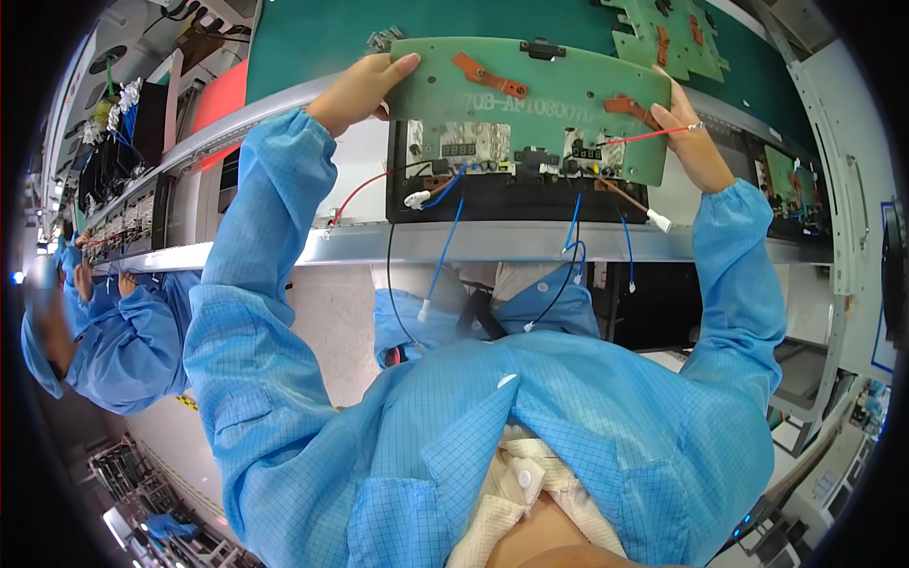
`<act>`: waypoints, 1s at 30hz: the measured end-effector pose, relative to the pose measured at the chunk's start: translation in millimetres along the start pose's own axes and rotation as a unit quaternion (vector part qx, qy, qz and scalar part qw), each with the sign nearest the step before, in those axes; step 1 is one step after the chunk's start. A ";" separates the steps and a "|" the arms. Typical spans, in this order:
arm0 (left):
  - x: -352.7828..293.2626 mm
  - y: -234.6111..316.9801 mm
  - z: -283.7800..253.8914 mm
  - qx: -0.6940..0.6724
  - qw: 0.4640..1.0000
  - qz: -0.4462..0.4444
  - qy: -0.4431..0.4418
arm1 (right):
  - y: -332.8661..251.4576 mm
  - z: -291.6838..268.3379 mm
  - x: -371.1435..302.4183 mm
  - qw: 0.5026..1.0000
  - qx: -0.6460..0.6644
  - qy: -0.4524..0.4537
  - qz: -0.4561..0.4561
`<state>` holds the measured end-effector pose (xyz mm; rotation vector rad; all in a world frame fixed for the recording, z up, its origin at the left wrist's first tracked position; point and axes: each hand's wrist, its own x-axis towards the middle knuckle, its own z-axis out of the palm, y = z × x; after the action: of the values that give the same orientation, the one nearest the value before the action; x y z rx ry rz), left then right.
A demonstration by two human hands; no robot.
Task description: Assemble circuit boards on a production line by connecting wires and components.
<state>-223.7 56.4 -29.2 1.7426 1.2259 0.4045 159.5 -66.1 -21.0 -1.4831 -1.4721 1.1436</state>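
Holding a long green board (568, 80) by both ends, between 12 and 1 o'clock. Grasping the left end with the left hand (358, 93), at 11 o'clock, with the thumb on top and other fingers tucked behind. Grasping the right end with the right hand (693, 142), at 2 o'clock, with the thumb at the front near the edge. Next to that thumb, a thin red wire (653, 134); cannot tell about touching there. On the green board, two orange-brown clips (490, 76), a black catch (542, 49) at the top, and cut-out windows with small parts and little dark number screens (458, 150) inside. Below it, a black tray (454, 206); cannot tell about lying flat on it or being lifted a bit. Toward 6 o'clock from there, blue wires (446, 251) dangling over a silver rail (360, 248), some with white plugs (417, 200). Up near 1 o'clock, another green board (644, 43) lying on the green table (312, 43). Just left of 12 o'clock, a small heap of shiny bits (383, 40). Over at 9 o'clock, another person (142, 336) in blue, with both hands near a row of small parts.
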 end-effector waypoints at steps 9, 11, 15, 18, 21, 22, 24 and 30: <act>-1.2 -16.3 -12.9 -0.046 0.993 -0.069 -0.085 | 7.6 27.6 17.3 0.994 0.010 0.097 -0.056; -2.8 -27.3 -13.3 -0.065 0.992 -0.064 -0.085 | 4.8 41.7 15.6 0.995 0.013 0.096 -0.028; 9.3 -9.9 8.3 -0.093 0.991 -0.041 -0.086 | 12.6 4.8 17.1 0.997 0.014 0.081 -0.002; 9.9 -1.4 11.3 -0.097 0.991 -0.038 -0.085 | 15.9 6.6 12.3 0.994 0.079 0.079 0.013; 8.1 -2.2 10.9 -0.101 0.991 -0.027 -0.089 | 15.4 4.5 9.7 0.995 0.088 0.042 0.020; 8.1 -2.1 11.4 -0.101 0.991 -0.026 -0.088 | 15.4 3.9 8.9 0.995 0.087 0.042 0.020; 6.7 -2.2 12.0 -0.104 0.989 -0.031 -0.098 | 16.0 3.8 8.2 0.995 0.092 0.045 0.015; 7.8 4.3 17.8 -0.116 0.987 -0.012 -0.109 | 22.3 -3.6 9.7 0.994 0.094 0.052 0.016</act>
<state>-205.3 54.0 -36.5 1.5273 0.9999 0.3194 169.8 -57.6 -41.7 -1.4178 -1.2404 1.1722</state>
